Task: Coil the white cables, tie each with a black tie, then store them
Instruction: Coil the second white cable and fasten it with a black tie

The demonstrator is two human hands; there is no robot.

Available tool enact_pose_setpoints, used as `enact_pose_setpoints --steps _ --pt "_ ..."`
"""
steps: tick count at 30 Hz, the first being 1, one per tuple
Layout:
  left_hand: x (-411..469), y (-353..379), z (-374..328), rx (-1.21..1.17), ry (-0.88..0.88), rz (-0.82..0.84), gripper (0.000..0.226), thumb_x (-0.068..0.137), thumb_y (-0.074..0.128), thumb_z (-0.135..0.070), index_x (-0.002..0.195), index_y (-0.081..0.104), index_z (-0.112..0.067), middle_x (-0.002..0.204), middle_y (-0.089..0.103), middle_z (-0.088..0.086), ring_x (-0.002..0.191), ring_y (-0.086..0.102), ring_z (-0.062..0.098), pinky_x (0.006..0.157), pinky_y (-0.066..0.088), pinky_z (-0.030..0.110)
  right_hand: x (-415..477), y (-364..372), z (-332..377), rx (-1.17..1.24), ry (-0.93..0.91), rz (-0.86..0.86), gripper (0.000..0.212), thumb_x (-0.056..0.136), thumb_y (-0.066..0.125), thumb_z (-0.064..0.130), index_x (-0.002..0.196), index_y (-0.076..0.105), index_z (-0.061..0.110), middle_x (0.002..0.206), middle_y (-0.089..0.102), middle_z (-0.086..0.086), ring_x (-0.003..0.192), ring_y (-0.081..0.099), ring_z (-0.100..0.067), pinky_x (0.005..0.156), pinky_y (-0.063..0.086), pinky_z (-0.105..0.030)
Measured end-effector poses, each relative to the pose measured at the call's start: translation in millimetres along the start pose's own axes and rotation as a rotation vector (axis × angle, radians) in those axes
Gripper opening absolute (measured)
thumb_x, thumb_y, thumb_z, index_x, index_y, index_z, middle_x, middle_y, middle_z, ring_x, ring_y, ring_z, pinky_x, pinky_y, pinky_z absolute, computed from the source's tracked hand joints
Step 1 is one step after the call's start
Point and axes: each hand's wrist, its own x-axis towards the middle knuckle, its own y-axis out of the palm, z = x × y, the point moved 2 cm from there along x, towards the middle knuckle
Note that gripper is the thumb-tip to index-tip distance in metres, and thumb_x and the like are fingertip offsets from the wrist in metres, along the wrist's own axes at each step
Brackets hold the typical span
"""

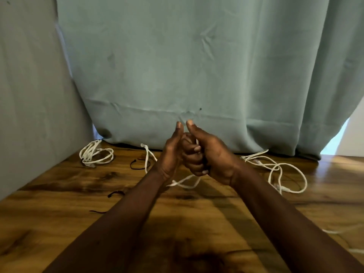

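Head camera: a person's left hand (171, 154) and right hand (215, 157) meet above a wooden table (59, 213), thumbs upright and side by side, curled fingers (192, 157) locked together around a white cable (185, 183). A slack loop of it hangs below the fists, just above the boards. Which fingers belong to which hand cannot be told. Behind and to the left, near the grey panel (29, 95), a coiled cable (95, 154) lies in rough loops. A loose cable (275, 168) sprawls uncoiled to the right of the hands. Another cable strand (147, 154) runs toward the left wrist. One black tie (137, 164) lies beside that strand, and a second black tie (116, 193) lies nearer the camera, left of the left forearm. A teal curtain (197, 66) hangs behind the table.
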Motion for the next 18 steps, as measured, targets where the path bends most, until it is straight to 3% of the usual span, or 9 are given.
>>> enact_pose_setpoints --steps 1,4,6,9,13,16,18 --pt "-0.5 3.9 -1.0 -0.008 0.002 -0.004 0.072 0.107 0.029 -0.053 0.064 0.078 -0.022 0.059 0.067 -0.003 0.054 0.066 0.009 0.053 0.052 0.024 -3.2 0.5 12.0 0.054 0.010 0.083 0.062 0.103 0.025 0.063 0.057 0.032 0.023 0.048 0.017 0.006 0.039 0.011 -0.009 0.042 0.007 -0.021" --pt "-0.5 6.4 -8.3 -0.079 0.064 -0.012 0.043 0.105 0.047 -0.042 0.086 0.079 -0.020 0.074 0.069 0.003 0.065 0.067 0.014 0.066 0.055 0.033 -14.6 -3.6 52.6 0.156 -0.033 0.153 0.063 0.104 0.025 0.059 0.054 0.035 0.023 0.046 0.019 0.007 0.037 0.012 -0.010 0.040 0.009 -0.021" --pt "-1.1 2.1 -15.1 -0.131 0.045 0.036 0.028 0.097 0.058 -0.042 0.088 0.065 -0.015 0.061 0.051 0.001 0.048 0.049 0.012 0.057 0.051 0.030 -18.8 -13.4 73.6 0.176 -0.106 0.014 0.062 0.107 0.028 0.054 0.053 0.037 0.024 0.045 0.023 0.008 0.035 0.017 -0.008 0.039 0.012 -0.021" --pt "-3.3 -6.5 -22.9 -0.123 0.039 0.101 0.017 0.092 0.057 -0.034 0.088 0.055 -0.017 0.054 0.035 -0.006 0.038 0.031 0.005 0.052 0.052 0.029 -24.4 -31.0 89.7 0.208 -0.170 -0.212 0.058 0.108 0.033 0.048 0.055 0.039 0.024 0.047 0.024 0.007 0.036 0.020 -0.009 0.036 0.019 -0.020" --pt "-5.2 -25.4 -25.7 0.206 0.114 -0.035 0.020 0.093 0.063 -0.033 0.078 0.069 -0.020 0.055 0.035 -0.005 0.043 0.030 0.007 0.045 0.038 0.022 -32.0 -59.1 104.2 0.300 -0.244 -0.436 0.056 0.109 0.033 0.044 0.057 0.042 0.024 0.047 0.023 0.007 0.035 0.019 -0.009 0.037 0.018 -0.020" --pt "-4.8 -26.8 -22.6 0.322 0.196 -0.210 0.017 0.102 0.062 -0.023 0.091 0.074 -0.019 0.054 0.043 -0.003 0.047 0.036 0.011 0.045 0.034 0.023 -33.5 -72.0 112.1 0.327 -0.259 -0.527 0.050 0.109 0.032 0.042 0.065 0.044 0.022 0.045 0.025 0.007 0.034 0.020 -0.009 0.037 0.019 -0.020" --pt "-4.8 -27.5 -13.7 0.651 0.373 -0.300 0.007 0.102 0.064 -0.026 0.099 0.070 -0.026 0.058 0.055 0.000 0.051 0.048 0.013 0.050 0.040 0.028 -29.3 -76.7 114.5 0.410 -0.300 -0.568 0.048 0.109 0.029 0.038 0.066 0.045 0.020 0.043 0.027 0.007 0.032 0.020 -0.009 0.036 0.019 -0.018"
